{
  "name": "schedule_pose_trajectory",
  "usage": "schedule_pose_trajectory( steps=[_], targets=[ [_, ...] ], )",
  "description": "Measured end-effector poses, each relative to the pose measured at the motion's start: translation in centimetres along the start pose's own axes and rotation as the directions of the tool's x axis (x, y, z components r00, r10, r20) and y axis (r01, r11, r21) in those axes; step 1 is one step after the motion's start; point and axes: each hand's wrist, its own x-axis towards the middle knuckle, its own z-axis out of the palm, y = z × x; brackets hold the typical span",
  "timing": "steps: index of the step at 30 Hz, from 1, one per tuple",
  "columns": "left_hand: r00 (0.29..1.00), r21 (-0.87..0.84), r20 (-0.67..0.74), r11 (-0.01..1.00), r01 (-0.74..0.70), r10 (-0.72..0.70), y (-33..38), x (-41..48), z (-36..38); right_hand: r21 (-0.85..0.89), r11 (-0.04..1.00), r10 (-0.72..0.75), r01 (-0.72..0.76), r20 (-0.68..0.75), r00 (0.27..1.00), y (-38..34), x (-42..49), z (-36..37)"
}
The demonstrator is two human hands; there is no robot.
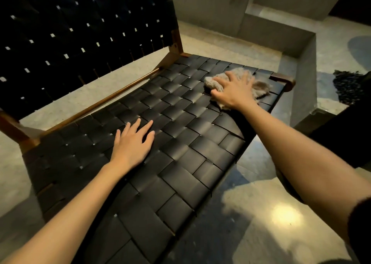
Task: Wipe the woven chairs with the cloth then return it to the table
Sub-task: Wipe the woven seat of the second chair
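A woven chair (180, 143) with black straps on a brown wooden frame fills the view; its woven backrest (80, 39) rises at the upper left. A fluffy grey cloth (261, 86) lies on the seat's far right corner, near the wooden frame end. My right hand (232, 91) presses flat on the cloth with fingers spread. My left hand (133, 143) rests flat on the middle of the seat, fingers straight, holding nothing.
A grey concrete step or ledge (281, 33) runs behind and to the right of the chair. Polished stone floor (271, 213) with a bright light reflection lies at the lower right. A dark textured object (349, 87) sits at the right edge.
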Motion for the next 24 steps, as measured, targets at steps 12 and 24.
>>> schedule_pose_trajectory(
  steps=[12,24],
  targets=[
    [0.994,0.058,-0.026,0.992,0.108,-0.106,-0.5,-0.1,0.0,-0.051,0.905,-0.424,0.422,-0.017,0.906,-7.8,-3.4,2.6],
    [0.994,0.043,-0.053,0.995,0.094,-0.092,-2.5,1.1,-0.5,0.094,0.862,-0.494,0.499,-0.066,0.867,-11.5,2.0,2.9]
  ],
)
